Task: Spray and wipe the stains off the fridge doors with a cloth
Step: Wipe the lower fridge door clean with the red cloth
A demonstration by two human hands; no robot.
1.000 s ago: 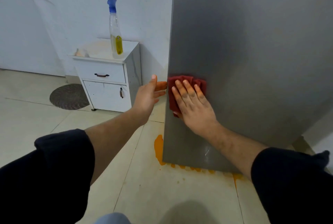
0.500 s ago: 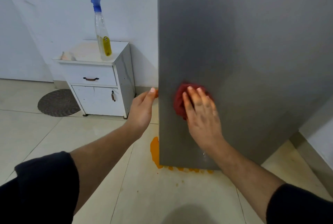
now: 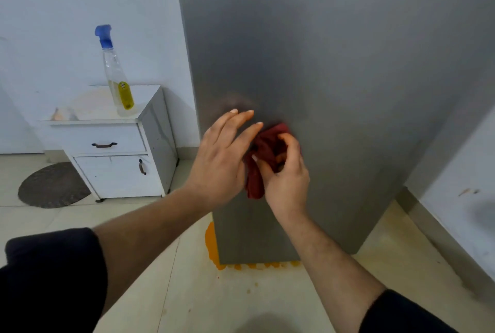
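The grey steel fridge door [image 3: 348, 78] fills the right of the view. A dark red cloth [image 3: 263, 156] is bunched in front of the door's lower left part, and my right hand [image 3: 286, 180] grips it with curled fingers. My left hand [image 3: 222, 158] is beside it with fingers straight, its fingertips at the cloth's left edge. A faint smudge [image 3: 235, 102] shows on the door just above my left fingers. The spray bottle [image 3: 117, 83], clear with a blue trigger head and yellow label, stands on the white cabinet at the left.
A small white cabinet [image 3: 107, 145] with a drawer and a door stands against the wall left of the fridge. A round dark mat [image 3: 53, 185] lies on the tiled floor. Orange spill marks [image 3: 211, 241] run along the fridge's base. A white wall [image 3: 468, 185] is at the right.
My right hand lifted from flat wiping and now bunches the cloth in curled fingers. My left hand moved right from the door edge to the cloth.
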